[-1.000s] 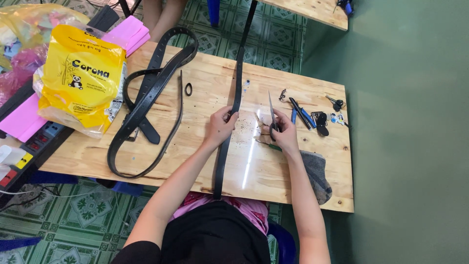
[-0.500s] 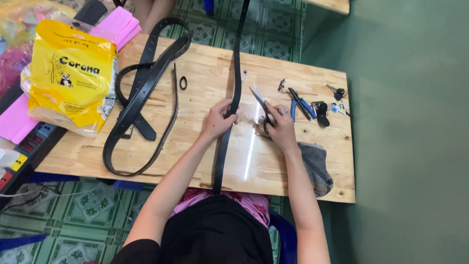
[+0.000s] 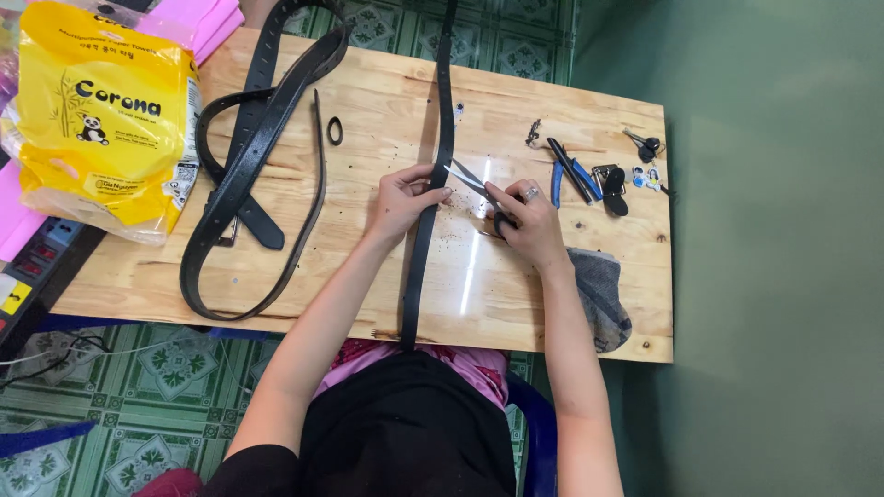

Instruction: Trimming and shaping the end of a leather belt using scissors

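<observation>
Pinching black belt [image 3: 433, 184], left hand [image 3: 398, 201] fingers; right hand [image 3: 527, 221] gripping scissors [image 3: 474, 181] (blades open).

— Any packaging on that wooden table [image 3: 387, 101]?

— One: a crinkled yellow plastic pack [image 3: 106, 115] at the far left corner, with dark lettering, a small panda picture and a white printed panel on its side.

— Labels?

— A small yellow sticker [image 3: 13, 296] on the dark strip beside the table's left edge.
</observation>
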